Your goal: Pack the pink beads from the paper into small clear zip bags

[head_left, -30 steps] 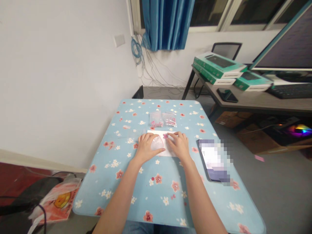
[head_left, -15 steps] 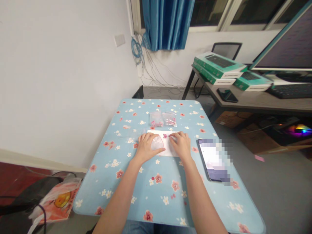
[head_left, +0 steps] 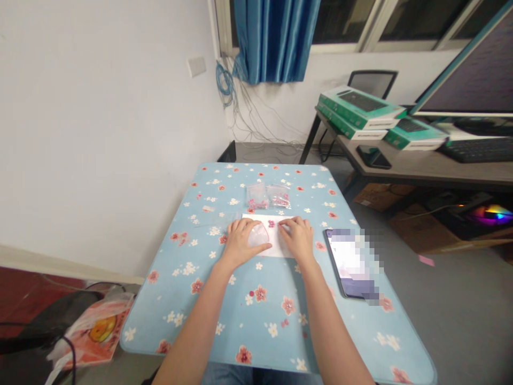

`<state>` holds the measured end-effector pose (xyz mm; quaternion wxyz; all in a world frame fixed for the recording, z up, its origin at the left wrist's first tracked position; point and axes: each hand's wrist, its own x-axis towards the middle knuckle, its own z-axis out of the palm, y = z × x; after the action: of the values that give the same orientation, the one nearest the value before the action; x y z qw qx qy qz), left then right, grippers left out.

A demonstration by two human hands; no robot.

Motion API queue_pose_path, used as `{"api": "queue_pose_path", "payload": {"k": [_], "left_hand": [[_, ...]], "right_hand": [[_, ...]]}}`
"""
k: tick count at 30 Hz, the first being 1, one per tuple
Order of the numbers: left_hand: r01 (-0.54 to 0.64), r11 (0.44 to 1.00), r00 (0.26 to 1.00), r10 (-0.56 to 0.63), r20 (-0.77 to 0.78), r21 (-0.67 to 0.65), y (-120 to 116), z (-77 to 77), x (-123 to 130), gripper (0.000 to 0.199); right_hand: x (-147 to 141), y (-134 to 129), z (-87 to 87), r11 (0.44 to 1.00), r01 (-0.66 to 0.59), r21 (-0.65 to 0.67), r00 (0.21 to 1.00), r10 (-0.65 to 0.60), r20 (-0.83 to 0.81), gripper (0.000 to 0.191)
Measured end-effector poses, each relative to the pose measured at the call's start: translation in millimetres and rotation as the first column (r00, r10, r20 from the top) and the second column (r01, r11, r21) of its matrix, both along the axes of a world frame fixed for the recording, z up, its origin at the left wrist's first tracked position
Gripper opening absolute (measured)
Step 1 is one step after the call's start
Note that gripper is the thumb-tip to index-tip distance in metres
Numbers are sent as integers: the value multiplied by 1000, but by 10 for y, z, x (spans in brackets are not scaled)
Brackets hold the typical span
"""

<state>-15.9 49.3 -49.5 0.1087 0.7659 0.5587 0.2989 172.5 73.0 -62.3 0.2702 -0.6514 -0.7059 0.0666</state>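
My left hand [head_left: 241,240] is closed on the edge of a small clear zip bag [head_left: 259,234] with a red line along its mouth. Its thumb and index finger curve around the bag, whose mouth faces right. Under both hands lies a white sheet [head_left: 280,249]. A small cluster of pink pieces [head_left: 271,224] rests on the sheet between the hands. My right hand [head_left: 297,237] is at the sheet's right side, thumb and fingertips drawn together beside the cluster. Whether a piece is between those fingertips is too small to tell.
Two clear bags of pink pieces, a left one [head_left: 257,197] and a right one [head_left: 279,196], lie beyond the sheet. A phone [head_left: 348,264] lies on the right of the flowered table [head_left: 224,321]. Right of the table stands a desk [head_left: 404,166] with green boxes [head_left: 360,109].
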Motion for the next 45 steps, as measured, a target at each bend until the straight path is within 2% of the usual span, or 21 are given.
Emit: {"api": "queue_pose_path", "payload": {"k": [2,5,9,12,16,22,24,27,30,32,33,36,38,40,42,43,45], "left_hand": [[0,1000,1000,0,1,5,2,-4,-1,58],[3,1000,1000,-3,7,4,0,2,0,58],[2,1000,1000,-2,4,-6,-7,15,3,58],[5,1000,1000,-5,3,5,-8,9,5,59],[0,1000,1000,0,6,22,-4,-6,4,59],[15,1000,1000,-15,13,21,2,-9,-1,59],[14,1000,1000,-15,20,24,-1,-3,1,59],[2,1000,999,-3,48,10,-6,22,4,58],[-5,999,986,13,166,-50,2,57,-6,54],[26,994,933,14,359,-108,22,72,-19,51],[58,989,875,17,485,-138,35,75,-25,51],[208,946,580,85,810,-248,65,80,-22,55],[345,881,390,179,903,-324,66,91,4,58],[454,815,266,260,928,-359,53,108,48,58],[494,789,200,305,931,-364,34,117,98,56],[490,789,191,318,929,-371,27,114,122,55],[452,800,217,332,918,-396,19,95,159,51]], "right_hand": [[6,10,8,1000,2,-11,999,-2,-48,19],[12,37,25,999,-51,11,971,52,-234,19],[-2,52,75,975,-215,59,817,212,-535,20],[-29,33,122,949,-310,49,716,267,-645,20],[-72,-10,170,917,-398,30,667,311,-677,19],[-110,-42,176,877,-479,13,661,371,-653,19],[-106,-34,165,879,-476,13,658,366,-658,19],[-80,-13,148,911,-412,24,659,316,-683,20],[-46,4,138,937,-349,35,655,270,-705,22],[-34,6,136,939,-343,32,645,260,-719,22],[-34,5,135,938,-346,27,638,256,-726,22],[-59,-1,131,933,-361,6,617,244,-748,22],[-87,-3,122,926,-377,-5,601,241,-762,22],[-109,0,108,921,-390,-13,586,237,-775,22],[-113,6,101,923,-384,-14,574,227,-787,21],[-107,7,102,926,-376,-15,571,220,-791,21],[-80,5,119,927,-374,-19,573,214,-791,21]]}}
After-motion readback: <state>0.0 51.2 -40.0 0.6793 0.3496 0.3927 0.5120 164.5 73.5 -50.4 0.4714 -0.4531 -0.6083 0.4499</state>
